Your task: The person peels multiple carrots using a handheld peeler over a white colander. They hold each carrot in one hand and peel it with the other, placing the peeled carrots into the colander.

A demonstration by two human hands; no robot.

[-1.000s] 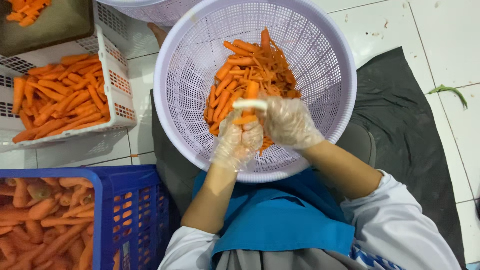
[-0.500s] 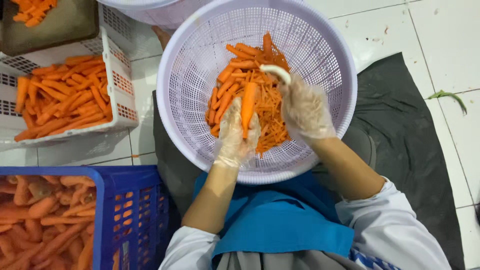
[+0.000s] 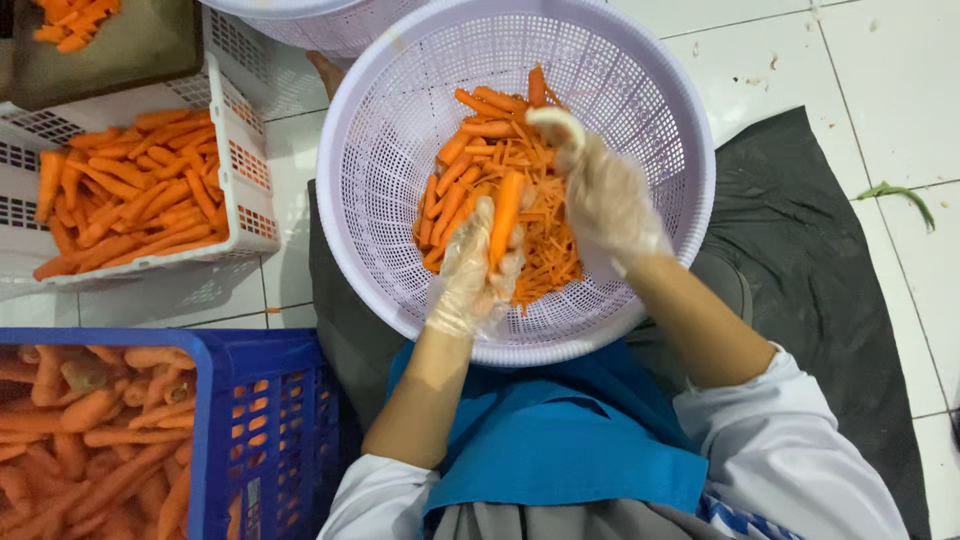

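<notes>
At frame centre, over the round lilac basket (image 3: 660, 250), a carrot (image 3: 505, 215) is gripped upright by the gloved left hand (image 3: 475, 275) while a white peeler (image 3: 555, 122) is clasped in the right hand (image 3: 605, 195); strokes are best drawn lengthwise, away from the holding fingers, with the carrot kept over the basket.

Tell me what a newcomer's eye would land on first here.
The round lilac basket at centre, holding peeled carrots and shavings. Over it, the gloved left hand holds a carrot while the gloved right hand works beside it. A white crate and blue crate of carrots sit left.
</notes>
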